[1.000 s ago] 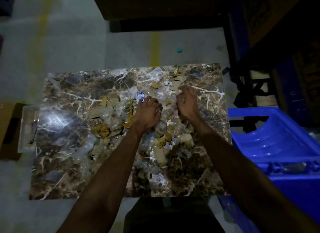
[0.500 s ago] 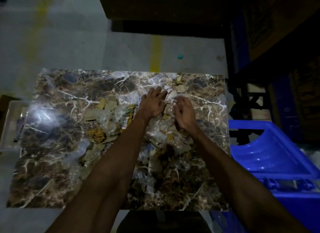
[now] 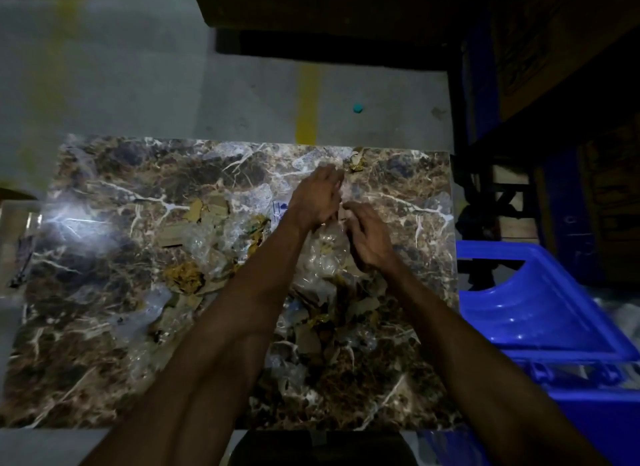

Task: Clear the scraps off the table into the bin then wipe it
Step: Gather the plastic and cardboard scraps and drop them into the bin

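While raking scraps (image 3: 322,257) together mid-bench (image 3: 104,344), cupped toward each other at the far side: left hand (image 3: 317,198) fingers nearly straight, right hand (image 3: 369,237) fingers loosely curved, neither plainly gripping. Scraps heaped centre, bin (image 3: 540,313) just beside bench, right, for short transfer.

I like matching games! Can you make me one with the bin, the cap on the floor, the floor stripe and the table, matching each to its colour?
Things:
1. bin
2. cap
3. floor stripe
4. table

Colours:
A. yellow
B. brown marble with white veins
C. blue
D. teal

Pairs: 1-C, 2-D, 3-A, 4-B
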`<state>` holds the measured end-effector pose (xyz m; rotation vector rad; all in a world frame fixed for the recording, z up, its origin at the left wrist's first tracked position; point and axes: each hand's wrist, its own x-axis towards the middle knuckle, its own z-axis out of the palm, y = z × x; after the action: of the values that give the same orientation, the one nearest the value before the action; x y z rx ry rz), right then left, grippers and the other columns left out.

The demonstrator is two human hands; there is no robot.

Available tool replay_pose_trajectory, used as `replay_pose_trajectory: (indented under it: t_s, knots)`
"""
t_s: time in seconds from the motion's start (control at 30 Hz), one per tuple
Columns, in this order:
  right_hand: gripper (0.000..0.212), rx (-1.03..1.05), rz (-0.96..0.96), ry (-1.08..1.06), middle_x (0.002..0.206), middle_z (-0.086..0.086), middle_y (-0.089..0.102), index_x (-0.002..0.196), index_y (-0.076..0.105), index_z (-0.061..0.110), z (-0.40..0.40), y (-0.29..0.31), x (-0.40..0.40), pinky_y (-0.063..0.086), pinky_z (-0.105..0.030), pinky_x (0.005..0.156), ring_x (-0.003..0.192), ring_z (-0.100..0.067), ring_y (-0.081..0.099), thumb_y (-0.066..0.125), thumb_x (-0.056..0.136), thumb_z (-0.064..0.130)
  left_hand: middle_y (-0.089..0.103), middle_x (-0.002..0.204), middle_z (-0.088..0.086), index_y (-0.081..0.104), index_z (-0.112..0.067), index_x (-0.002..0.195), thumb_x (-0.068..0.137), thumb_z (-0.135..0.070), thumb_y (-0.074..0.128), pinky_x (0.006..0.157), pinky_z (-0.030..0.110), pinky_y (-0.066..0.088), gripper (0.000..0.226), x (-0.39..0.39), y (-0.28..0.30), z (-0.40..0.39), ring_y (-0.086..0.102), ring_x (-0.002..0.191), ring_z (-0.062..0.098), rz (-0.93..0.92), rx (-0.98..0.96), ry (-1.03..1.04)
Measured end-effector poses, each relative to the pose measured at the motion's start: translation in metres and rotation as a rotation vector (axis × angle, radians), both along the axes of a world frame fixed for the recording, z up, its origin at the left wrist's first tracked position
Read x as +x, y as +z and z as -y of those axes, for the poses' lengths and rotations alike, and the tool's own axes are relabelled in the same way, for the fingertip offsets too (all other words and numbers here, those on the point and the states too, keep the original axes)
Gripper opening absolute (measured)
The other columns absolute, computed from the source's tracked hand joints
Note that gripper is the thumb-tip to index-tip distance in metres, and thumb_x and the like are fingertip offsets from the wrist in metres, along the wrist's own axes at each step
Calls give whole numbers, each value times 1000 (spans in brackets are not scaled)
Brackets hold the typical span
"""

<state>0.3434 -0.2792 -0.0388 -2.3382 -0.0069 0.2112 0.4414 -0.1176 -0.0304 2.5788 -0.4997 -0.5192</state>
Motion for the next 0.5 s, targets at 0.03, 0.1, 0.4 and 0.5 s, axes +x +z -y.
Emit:
replay_pose_trajectory:
  t_s: [0.03, 0.1, 0.4, 0.5]
  knots:
    - [53, 30, 22, -76, 145, -10, 59, 144, 57, 12, 3, 4, 9, 38, -32, 112, 134, -24, 52, 34, 111, 47, 37, 160, 21, 44, -7, 152, 94, -30, 42, 116, 49, 38, 63, -3, -5, 0, 35, 148, 38, -19, 10, -31]
    - [47, 53, 68, -175, 147, -13, 56, 147, 54, 9, 12, 10, 34, 42, -36, 112, 134, -25, 52, 44, 111, 38, 39, 159, 21, 49, -6, 149, 90, -26, 46, 113, 48, 43, 62, -15, -11, -5, 40, 144, 39, -19, 11, -48]
    - [70, -123, -97, -37, 166, -19, 32, 160, 36, 8, 2, -14, 100, 21, -49, 127, 155, -35, 26, 30, 104, 50, 68, 111, 14, 72, -6, 113, 94, -14, 51, 90, 44, 52, 29, -41, -4, -48, 64, 103, 34, 2, -172, 27]
    - [65, -84, -97, 39, 168, -12, 31, 160, 38, 14, -17, -22, 63, 15, -46, 129, 157, -29, 22, 21, 109, 51, 66, 124, 20, 68, 0, 124, 94, -18, 50, 98, 43, 52, 40, -38, 0, -58, 64, 113, 38, -5, -211, 144]
